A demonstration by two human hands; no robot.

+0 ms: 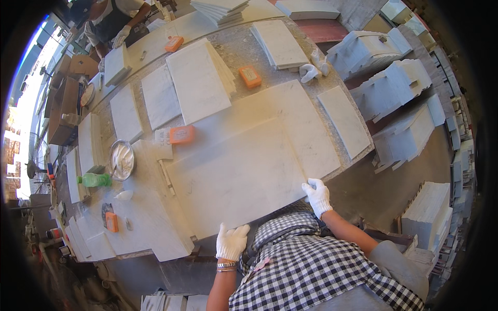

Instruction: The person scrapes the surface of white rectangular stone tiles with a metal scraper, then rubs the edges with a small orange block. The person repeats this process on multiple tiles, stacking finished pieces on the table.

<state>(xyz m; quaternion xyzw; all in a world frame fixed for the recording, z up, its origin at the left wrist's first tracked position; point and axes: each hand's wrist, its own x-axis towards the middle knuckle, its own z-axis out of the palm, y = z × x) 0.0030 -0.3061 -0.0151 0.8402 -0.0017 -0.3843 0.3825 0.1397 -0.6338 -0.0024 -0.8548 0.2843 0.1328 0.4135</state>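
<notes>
A large pale stone slab [238, 176] lies flat in front of me on top of another white slab [306, 119]. My right hand [317, 197], in a white knitted glove, closes on the slab's near right corner. My left hand [232, 242], gloved the same way, is by the slab's near edge. Its thumb and fingers are apart, and nothing shows between them. Left of the slab runs a narrow stone strip [167, 178]. An orange block [182, 135] sits beyond the slab's far left corner, beside a small pale tile [164, 144].
Leaning tile stacks [199, 78] and more orange blocks [250, 76] are across the table. On the left are a metal bowl of white paste [122, 160] and a green bottle [95, 180]. Slab stacks [391, 88] stand at right. Another person's gloved hand [122, 36] is far left.
</notes>
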